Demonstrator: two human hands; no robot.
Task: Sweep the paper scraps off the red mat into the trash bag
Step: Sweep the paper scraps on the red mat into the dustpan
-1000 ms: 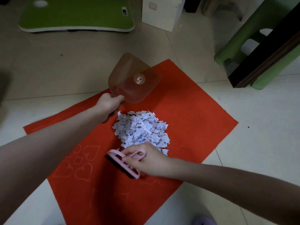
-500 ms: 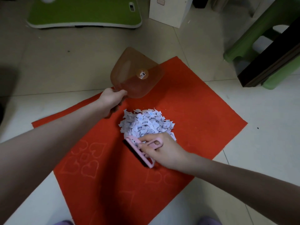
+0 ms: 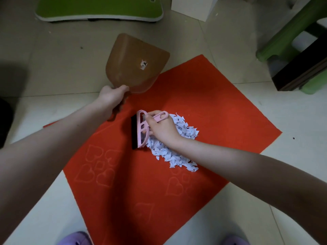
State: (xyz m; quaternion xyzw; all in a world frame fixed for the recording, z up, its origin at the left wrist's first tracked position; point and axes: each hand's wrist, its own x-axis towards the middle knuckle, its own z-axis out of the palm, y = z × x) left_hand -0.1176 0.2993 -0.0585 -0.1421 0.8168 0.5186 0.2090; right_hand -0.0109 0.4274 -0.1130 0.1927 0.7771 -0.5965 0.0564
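A red mat [image 3: 221, 103] with pressed heart shapes lies on the tiled floor. A pile of white paper scraps [image 3: 175, 151] sits near its middle. My right hand [image 3: 162, 128] grips a small pink hand brush [image 3: 141, 129] with dark bristles, set against the left side of the pile and partly over it. My left hand [image 3: 112, 98] holds the handle of a translucent brown dustpan [image 3: 134, 62], lifted and tilted above the mat's far left edge, apart from the scraps. No trash bag is in view.
A green board with a white rim [image 3: 99, 9] lies at the far left, a white box [image 3: 192, 7] behind the mat. A green stool [image 3: 290, 36] and a dark wooden piece [image 3: 304, 68] stand at the right. Purple slippers [image 3: 76, 238] show at the bottom edge.
My right hand has carried the brush from the pile's near side round to its left side and turned it upright. The scraps are spread longer toward me. The dustpan stays raised.
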